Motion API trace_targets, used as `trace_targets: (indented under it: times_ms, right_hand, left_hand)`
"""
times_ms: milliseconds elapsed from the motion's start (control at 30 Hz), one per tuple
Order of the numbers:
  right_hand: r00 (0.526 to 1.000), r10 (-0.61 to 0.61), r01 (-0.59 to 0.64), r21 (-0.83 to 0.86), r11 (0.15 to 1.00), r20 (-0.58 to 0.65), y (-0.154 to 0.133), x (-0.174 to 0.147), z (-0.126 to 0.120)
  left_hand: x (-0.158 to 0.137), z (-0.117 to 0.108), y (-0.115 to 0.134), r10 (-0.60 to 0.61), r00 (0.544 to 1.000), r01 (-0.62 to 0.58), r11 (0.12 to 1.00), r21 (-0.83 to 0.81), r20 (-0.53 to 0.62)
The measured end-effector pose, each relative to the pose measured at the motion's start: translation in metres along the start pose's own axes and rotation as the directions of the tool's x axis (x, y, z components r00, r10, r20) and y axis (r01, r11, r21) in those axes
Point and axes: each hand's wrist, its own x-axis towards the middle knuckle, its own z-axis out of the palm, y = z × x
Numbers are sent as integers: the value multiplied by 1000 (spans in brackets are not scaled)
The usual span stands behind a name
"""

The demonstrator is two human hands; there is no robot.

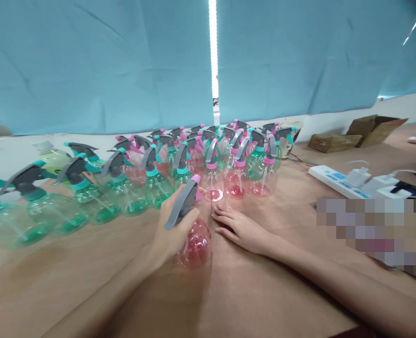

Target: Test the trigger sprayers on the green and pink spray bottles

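My left hand (175, 230) is closed around the neck of a pink spray bottle (195, 246) with a grey and pink trigger head. The bottle leans a little, and whether its base touches the table cannot be made out. To its right, my right hand (241, 228) rests flat on the table with fingers stretched out, holding nothing. Just beyond my fingertips stands a clear pink spray bottle (214, 180), with another pink spray bottle (238, 183) beside it. A row of green spray bottles (128, 199) runs off to the left.
Several more pink and green spray bottles crowd behind the front row. On the right lie a white power strip (336, 180) with plugs and cables, and an open cardboard box (374, 130). A pale green jug (55, 157) stands at the back left, before a blue curtain (123, 65).
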Motion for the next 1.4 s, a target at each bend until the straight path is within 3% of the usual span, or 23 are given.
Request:
trace_targets:
  times_ms: [300, 1400]
  right_hand:
    - [1000, 11, -11, 35, 999, -14, 2, -1, 2]
    - [1000, 17, -17, 33, 999, -17, 1, -1, 1]
  left_hand:
    - [-1, 2, 3, 48, 998, -48, 999, 1, 31]
    - [3, 1, 4, 26, 997, -23, 998, -52, 77]
